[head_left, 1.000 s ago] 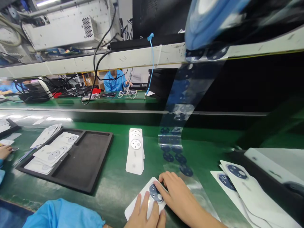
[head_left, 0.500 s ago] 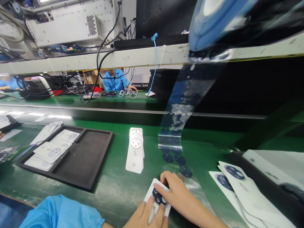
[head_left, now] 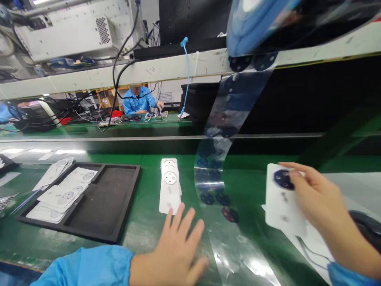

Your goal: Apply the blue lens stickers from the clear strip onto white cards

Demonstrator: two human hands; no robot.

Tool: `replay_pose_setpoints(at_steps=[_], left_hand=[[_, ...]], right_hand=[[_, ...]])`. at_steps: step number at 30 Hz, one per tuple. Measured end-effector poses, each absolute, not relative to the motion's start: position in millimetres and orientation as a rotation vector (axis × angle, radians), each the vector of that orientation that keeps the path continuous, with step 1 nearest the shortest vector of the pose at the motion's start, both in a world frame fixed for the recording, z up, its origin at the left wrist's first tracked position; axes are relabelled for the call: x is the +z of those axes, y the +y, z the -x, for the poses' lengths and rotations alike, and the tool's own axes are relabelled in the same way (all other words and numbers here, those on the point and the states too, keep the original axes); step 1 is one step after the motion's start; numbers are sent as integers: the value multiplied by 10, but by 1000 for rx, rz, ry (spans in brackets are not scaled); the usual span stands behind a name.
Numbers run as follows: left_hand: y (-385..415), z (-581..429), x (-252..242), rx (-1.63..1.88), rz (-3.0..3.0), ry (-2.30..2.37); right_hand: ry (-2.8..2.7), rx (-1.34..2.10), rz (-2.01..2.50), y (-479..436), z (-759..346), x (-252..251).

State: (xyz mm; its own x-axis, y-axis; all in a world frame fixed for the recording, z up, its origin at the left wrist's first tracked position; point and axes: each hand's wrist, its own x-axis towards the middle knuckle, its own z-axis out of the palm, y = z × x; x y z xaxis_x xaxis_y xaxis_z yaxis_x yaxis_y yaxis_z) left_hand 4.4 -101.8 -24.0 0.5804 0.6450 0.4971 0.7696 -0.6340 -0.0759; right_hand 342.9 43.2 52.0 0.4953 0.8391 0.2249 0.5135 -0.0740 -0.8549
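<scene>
In my right hand [head_left: 315, 198] is a white phone back panel [head_left: 281, 206] with a dark blue round-holed piece [head_left: 282, 179] over its camera area. I grip it at the upper right edge, above other white panels [head_left: 309, 246] lying at the right. My left hand [head_left: 180, 248] has its fingers spread, close to the near end of a small stack of white back panels [head_left: 169, 192]. Whether its fingertips touch the stack I cannot tell. Between my hands, a clear film strip [head_left: 222, 198] carrying dark blue pieces runs down onto the green bench.
A black tray [head_left: 104, 202] with several white panels stands at the left. The strip hangs from a blue roll [head_left: 250, 28] on a white shelf rail [head_left: 143, 73]. Black cables [head_left: 114, 87] dangle ahead. A person in blue [head_left: 137, 99] sits across the bench.
My right hand has carried the panel from the middle front of the bench to the right. My left hand has let go of it, spread its fingers and moved slightly forward.
</scene>
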Motion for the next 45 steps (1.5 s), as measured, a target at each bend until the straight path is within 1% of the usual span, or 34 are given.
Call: replay_pose_setpoints(at_steps=[3,8,13,17,19,21,26,30,35,37,39,42,45], left_hand=[[-723,83,-174,-638,2442,-1395],[-492,159,-382,-620,2385,-1483],[-484,214,-458,-597,2394,-1450],[-469,225,-414,-568,2411,-1428],[-469,205,-383,-550,2418,-1443],[-478,181,-351,-535,2435,-1447],[-518,151,-278,-559,2507,-1341],[-564,126,-229,-583,2699,-1030],[-723,38,-169,-514,2964,-510],[-786,7,-142,-469,3032,-400],[-812,-8,-116,-371,3087,-406],[-786,-7,-89,-202,3118,-595],[-746,-5,-86,-132,3166,-721]], right_hand=[[-1280,227,1948,574,-3818,384],[-1600,-18,2162,690,-3952,89],[-1967,-261,2082,765,-3977,-60],[-1893,-471,1929,691,-3830,-29],[-1896,-400,1736,621,-3565,16],[-2020,-89,1437,567,-3206,19],[-2312,189,1147,535,-2494,-194],[-2473,352,1194,550,-2407,-316],[-2500,443,1243,601,-2495,-268],[-2506,548,1171,633,-2560,-240],[-2551,640,1059,654,-2632,-231],[-2552,608,973,641,-2697,-247],[-2466,362,955,590,-2682,-263]])
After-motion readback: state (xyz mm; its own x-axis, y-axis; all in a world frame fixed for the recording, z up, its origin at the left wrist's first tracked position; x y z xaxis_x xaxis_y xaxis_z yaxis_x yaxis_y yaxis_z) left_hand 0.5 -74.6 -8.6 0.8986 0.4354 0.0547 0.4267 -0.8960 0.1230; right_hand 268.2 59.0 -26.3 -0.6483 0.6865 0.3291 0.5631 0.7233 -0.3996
